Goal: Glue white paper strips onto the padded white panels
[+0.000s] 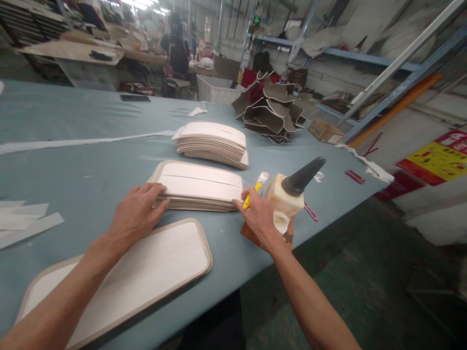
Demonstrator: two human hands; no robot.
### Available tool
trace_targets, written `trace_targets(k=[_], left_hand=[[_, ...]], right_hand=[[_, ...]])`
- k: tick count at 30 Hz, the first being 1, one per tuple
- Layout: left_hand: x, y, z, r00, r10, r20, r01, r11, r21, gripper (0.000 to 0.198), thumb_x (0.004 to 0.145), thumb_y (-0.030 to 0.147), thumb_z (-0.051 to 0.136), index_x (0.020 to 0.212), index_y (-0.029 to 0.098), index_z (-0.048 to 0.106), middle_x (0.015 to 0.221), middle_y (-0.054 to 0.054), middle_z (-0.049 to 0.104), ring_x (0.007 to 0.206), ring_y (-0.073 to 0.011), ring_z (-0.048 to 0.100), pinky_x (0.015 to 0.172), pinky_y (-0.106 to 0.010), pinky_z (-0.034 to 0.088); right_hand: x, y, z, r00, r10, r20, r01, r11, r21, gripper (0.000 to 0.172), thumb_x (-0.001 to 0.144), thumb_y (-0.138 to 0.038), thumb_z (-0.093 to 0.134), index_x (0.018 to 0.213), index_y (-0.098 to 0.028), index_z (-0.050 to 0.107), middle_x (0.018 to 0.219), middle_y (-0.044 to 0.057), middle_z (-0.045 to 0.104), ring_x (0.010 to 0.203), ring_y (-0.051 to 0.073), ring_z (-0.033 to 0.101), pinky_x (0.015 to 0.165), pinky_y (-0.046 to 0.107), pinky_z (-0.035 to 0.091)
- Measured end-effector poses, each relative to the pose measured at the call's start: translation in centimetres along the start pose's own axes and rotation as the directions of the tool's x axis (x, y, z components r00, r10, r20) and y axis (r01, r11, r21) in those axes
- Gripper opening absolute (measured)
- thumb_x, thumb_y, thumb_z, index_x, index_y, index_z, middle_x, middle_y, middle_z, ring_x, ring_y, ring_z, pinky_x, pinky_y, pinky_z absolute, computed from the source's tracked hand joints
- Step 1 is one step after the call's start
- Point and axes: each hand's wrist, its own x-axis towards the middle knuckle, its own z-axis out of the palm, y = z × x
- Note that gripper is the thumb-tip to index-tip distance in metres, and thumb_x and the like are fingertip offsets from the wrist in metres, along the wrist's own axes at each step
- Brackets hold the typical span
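My left hand point(136, 214) lies flat with its fingers stretched onto the left end of a stack of flat cream panels point(200, 184) on the blue-grey table point(87, 160). At the stack's right end my right hand point(257, 214) is closed on a small yellow-handled brush point(255, 190), fingertips touching the stack. A single large cream panel with a tan rim point(146, 270) lies in front of me. A cream glue bottle with a dark cone nozzle point(292, 194) stands just right of my right hand.
A second stack of panels point(213, 144) sits farther back, with a pile of curled grey pieces point(270, 112) behind it. White strips point(22, 221) lie at the left. A phone point(134, 97) rests far back. A person point(178, 48) works beyond. The table's edge runs on the right.
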Motion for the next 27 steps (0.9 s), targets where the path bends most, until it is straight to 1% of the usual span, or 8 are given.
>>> trace_targets(k=[5, 9, 12, 15, 17, 20, 24, 27], left_hand=[[0.0, 0.0, 0.4, 0.998, -0.025, -0.051, 0.022, 0.998, -0.063, 0.051, 0.094, 0.052, 0.043, 0.123, 0.018, 0.068, 0.14, -0.019, 0.069, 0.127, -0.0427, 0.062, 0.109, -0.061, 0.051], [0.0, 0.2, 0.2, 0.995, -0.067, -0.076, 0.055, 0.988, -0.145, 0.047, 0.09, 0.052, 0.046, 0.115, 0.02, 0.069, 0.134, -0.017, 0.071, 0.126, -0.0395, 0.063, 0.113, -0.058, 0.05], [-0.2, 0.3, -0.1, 0.983, -0.157, -0.095, 0.133, 0.967, -0.219, 0.048, 0.091, 0.053, 0.045, 0.118, 0.02, 0.068, 0.131, -0.016, 0.072, 0.123, -0.0339, 0.065, 0.112, -0.05, 0.051], [-0.3, 0.1, -0.6, 0.948, -0.304, -0.097, 0.266, 0.921, -0.286, 0.05, 0.09, 0.054, 0.047, 0.119, 0.019, 0.068, 0.125, -0.015, 0.073, 0.107, -0.03, 0.069, 0.102, -0.046, 0.055], [-0.3, -0.2, -0.9, 0.917, -0.392, -0.076, 0.347, 0.877, -0.333, 0.048, 0.086, 0.056, 0.053, 0.115, 0.021, 0.069, 0.115, -0.013, 0.076, 0.096, -0.0279, 0.07, 0.098, -0.045, 0.055], [0.2, -1.2, -1.1, 0.871, -0.49, -0.026, 0.431, 0.79, -0.437, 0.048, 0.079, 0.059, 0.061, 0.109, 0.022, 0.071, 0.104, -0.008, 0.078, 0.088, -0.0255, 0.07, 0.089, -0.041, 0.056], [0.8, -2.4, -1.1, 0.807, -0.587, 0.056, 0.485, 0.607, -0.629, 0.057, 0.068, 0.062, 0.067, 0.104, 0.018, 0.071, 0.091, -0.007, 0.076, 0.08, -0.0226, 0.069, 0.072, -0.035, 0.057], [1.1, -2.8, -1.6, 0.768, -0.633, 0.101, 0.479, 0.462, -0.746, 0.058, 0.061, 0.061, 0.072, 0.099, 0.017, 0.071, 0.085, -0.006, 0.075, 0.074, -0.0193, 0.067, 0.068, -0.033, 0.057]], right_hand=[[1.1, 0.1, 0.2, 0.999, -0.031, -0.031, 0.034, 0.996, 0.082, 0.029, 0.099, -0.04, 0.068, 0.121, -0.021, 0.063, 0.108, 0.01, 0.078, 0.105, 0.032, 0.073, 0.081, 0.035, 0.047], [2.3, 0.2, 0.5, 0.997, 0.07, 0.032, -0.075, 0.98, 0.186, 0.037, 0.098, -0.042, 0.065, 0.127, -0.019, 0.06, 0.108, 0.012, 0.078, 0.102, 0.033, 0.074, 0.085, 0.036, 0.049], [2.6, -0.3, 1.1, 0.993, 0.107, 0.051, -0.115, 0.969, 0.217, 0.038, 0.103, -0.044, 0.057, 0.131, -0.018, 0.059, 0.104, 0.013, 0.078, 0.098, 0.033, 0.075, 0.082, 0.037, 0.049], [2.2, -1.2, 1.4, 0.989, 0.146, 0.039, -0.151, 0.969, 0.198, 0.04, 0.105, -0.047, 0.055, 0.132, -0.019, 0.06, 0.101, 0.013, 0.079, 0.095, 0.034, 0.076, 0.081, 0.038, 0.048], [1.8, -1.7, 1.4, 0.986, 0.166, 0.023, -0.168, 0.971, 0.17, 0.038, 0.105, -0.047, 0.055, 0.131, -0.02, 0.062, 0.1, 0.013, 0.079, 0.094, 0.035, 0.076, 0.082, 0.039, 0.047], [1.6, -2.4, 1.1, 0.987, 0.159, -0.024, -0.152, 0.971, 0.187, 0.035, 0.103, -0.045, 0.058, 0.126, -0.02, 0.064, 0.101, 0.013, 0.079, 0.098, 0.034, 0.074, 0.086, 0.04, 0.047], [1.7, -2.9, 1.1, 0.976, 0.19, -0.107, -0.144, 0.93, 0.338, 0.036, 0.097, -0.047, 0.06, 0.119, -0.02, 0.063, 0.107, 0.014, 0.078, 0.1, 0.034, 0.071, 0.089, 0.042, 0.047], [1.8, -3.2, 1.1, 0.961, 0.231, -0.149, -0.131, 0.862, 0.49, 0.038, 0.092, -0.05, 0.058, 0.116, -0.021, 0.061, 0.102, 0.012, 0.076, 0.093, 0.032, 0.07, 0.083, 0.04, 0.048]])
